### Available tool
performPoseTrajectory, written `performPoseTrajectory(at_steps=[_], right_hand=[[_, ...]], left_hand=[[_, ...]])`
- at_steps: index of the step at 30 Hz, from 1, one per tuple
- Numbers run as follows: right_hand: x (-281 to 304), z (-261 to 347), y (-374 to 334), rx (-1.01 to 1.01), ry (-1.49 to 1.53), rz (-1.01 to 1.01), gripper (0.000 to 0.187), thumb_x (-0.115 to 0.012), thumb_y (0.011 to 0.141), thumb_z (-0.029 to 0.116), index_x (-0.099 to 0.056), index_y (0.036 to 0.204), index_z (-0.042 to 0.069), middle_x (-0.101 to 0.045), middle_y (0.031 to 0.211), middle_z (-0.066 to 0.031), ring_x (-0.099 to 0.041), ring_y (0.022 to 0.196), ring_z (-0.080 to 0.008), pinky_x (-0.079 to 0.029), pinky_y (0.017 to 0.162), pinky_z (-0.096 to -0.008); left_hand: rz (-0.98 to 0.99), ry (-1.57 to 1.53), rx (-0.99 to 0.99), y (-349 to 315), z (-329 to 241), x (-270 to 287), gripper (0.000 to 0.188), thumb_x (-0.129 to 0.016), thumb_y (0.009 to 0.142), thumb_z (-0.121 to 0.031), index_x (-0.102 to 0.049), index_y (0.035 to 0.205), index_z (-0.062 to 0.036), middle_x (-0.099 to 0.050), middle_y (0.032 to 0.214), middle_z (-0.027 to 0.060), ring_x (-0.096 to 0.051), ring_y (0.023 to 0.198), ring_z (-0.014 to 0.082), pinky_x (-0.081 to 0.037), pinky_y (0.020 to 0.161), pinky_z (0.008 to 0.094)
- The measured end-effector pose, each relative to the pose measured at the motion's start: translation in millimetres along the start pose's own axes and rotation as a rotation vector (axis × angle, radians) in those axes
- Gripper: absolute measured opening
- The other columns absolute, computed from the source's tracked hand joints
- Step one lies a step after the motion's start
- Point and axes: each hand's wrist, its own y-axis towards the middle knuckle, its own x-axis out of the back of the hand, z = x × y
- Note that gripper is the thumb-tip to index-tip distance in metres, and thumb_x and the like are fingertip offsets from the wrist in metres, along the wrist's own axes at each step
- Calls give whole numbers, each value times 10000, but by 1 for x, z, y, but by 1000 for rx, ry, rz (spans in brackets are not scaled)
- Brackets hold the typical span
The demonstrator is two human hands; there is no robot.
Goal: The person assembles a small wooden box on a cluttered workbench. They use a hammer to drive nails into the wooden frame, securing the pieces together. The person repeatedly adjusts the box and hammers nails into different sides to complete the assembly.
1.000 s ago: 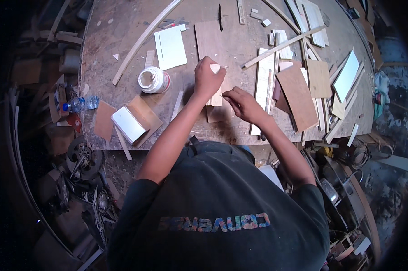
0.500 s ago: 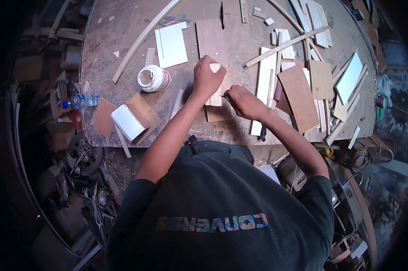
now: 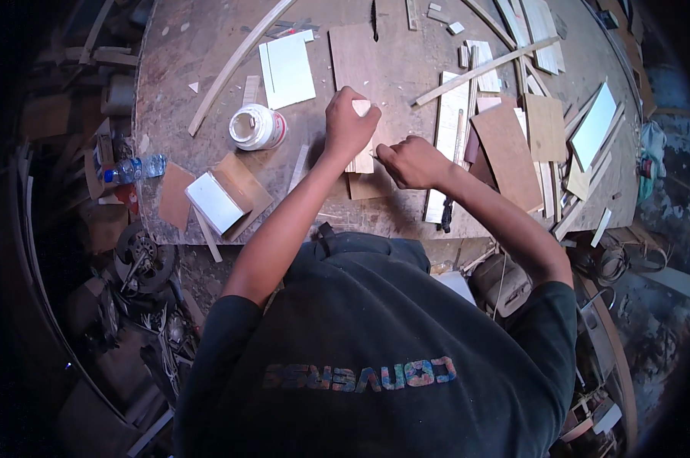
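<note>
My left hand [image 3: 350, 131] is closed around a pale strip-like wood piece [image 3: 364, 162], whose light upper end pokes out by the thumb. Beneath it a longer thin brown board [image 3: 352, 61] lies on the workbench. Just right of the wood piece, my right hand [image 3: 415, 163] is closed in a pinch. A small thin tip shows at its fingers, right by the wood's edge; what it belongs to is hidden. Left of my hands stands an uncapped white tub [image 3: 257, 127] with pale residue inside. A white-faced panel [image 3: 287, 70] lies behind the tub.
On the right of the workbench [image 3: 200, 46] are brown panels [image 3: 507, 156], a white-faced board [image 3: 594, 127] and a long crossing stick [image 3: 486, 70]. At the left lie a plastic bottle [image 3: 136, 169] and an angled white-and-brown wood piece [image 3: 216, 202]. A long strip [image 3: 238, 65] lies behind.
My right hand has shifted slightly up and its elbow has swung outward to the right. My left hand keeps its grip on the wood piece. The whole view has moved a little.
</note>
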Motion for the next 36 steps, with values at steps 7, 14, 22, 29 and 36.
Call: performPoseTrajectory(at_steps=[7,14,22,29,36], right_hand=[[39,-2,19,96,4,196,268,-587,782,158,-535,981,-14,-633,642,-225,-645,633,-451,-506,589,-539],[20,18,6,-132,182,75,253,-610,791,171,-546,937,-26,-633,658,-246,-650,666,-462,-513,626,-545],[24,32,6,-307,462,2,275,-497,925,199,-592,919,-59,-633,757,-313,-630,800,-506,-496,774,-552],[1,34,6,-359,654,-107,331,-453,994,228,-590,928,-66,-639,831,-321,-619,848,-517,-482,804,-546],[-8,68,9,-595,719,-283,348,-434,1000,231,-568,920,-79,-616,809,-361,-615,867,-540,-476,806,-559]], left_hand=[[0,24,19,-1,-3,0,258,-725,758,-135,-563,901,5,-640,911,211,-632,913,400,-506,813,460],[-8,12,27,-3,-3,-1,262,-730,751,-132,-559,894,7,-637,900,203,-632,902,401,-505,806,467],[-8,17,-3,-2,-3,-1,266,-742,748,-130,-566,896,2,-636,887,208,-636,888,401,-508,795,471],[-22,32,-3,-2,0,-2,274,-750,746,-135,-572,907,-3,-643,874,205,-644,873,395,-512,785,470],[-16,19,18,-5,-1,0,286,-752,744,-140,-565,915,-5,-643,868,201,-645,869,395,-514,788,470]])
